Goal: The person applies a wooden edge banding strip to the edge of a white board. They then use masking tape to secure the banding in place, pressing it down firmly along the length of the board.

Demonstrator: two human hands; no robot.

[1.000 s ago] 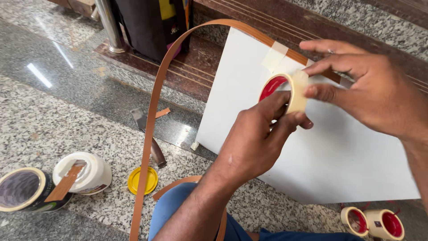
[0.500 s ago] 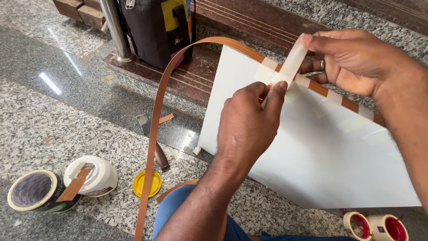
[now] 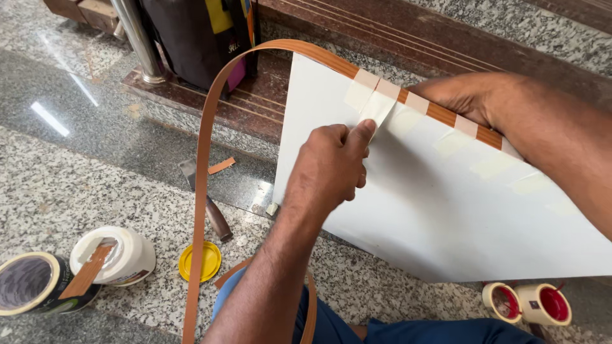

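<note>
We find the left hand [image 3: 328, 167] lying against the face of the white board [image 3: 446, 210], fingers curled in and the thumb stretched up, pressing a strip of pale masking tape [image 3: 377, 107] flat just below the board's top edge. It grips nothing loose — it only bears down on the tape. The right hand [image 3: 460, 97] sits on that same top edge, beside the tape and further along; its fingers wrap behind the board, so we cannot tell how far they are closed.

Along the top edge of the board runs a brown edge band [image 3: 440, 113], held down by several more tape pieces; its free length arcs off the board's upper corner and hangs down past the board's near side.

On the granite floor, off the board's lower left corner, we note a chisel-like tool [image 3: 207, 204], a yellow lid [image 3: 200, 260], a white jar [image 3: 118, 255] and an open tin [image 3: 29, 283]. Below the board's lower right edge lie two tape rolls with red cores [image 3: 528, 303].
</note>
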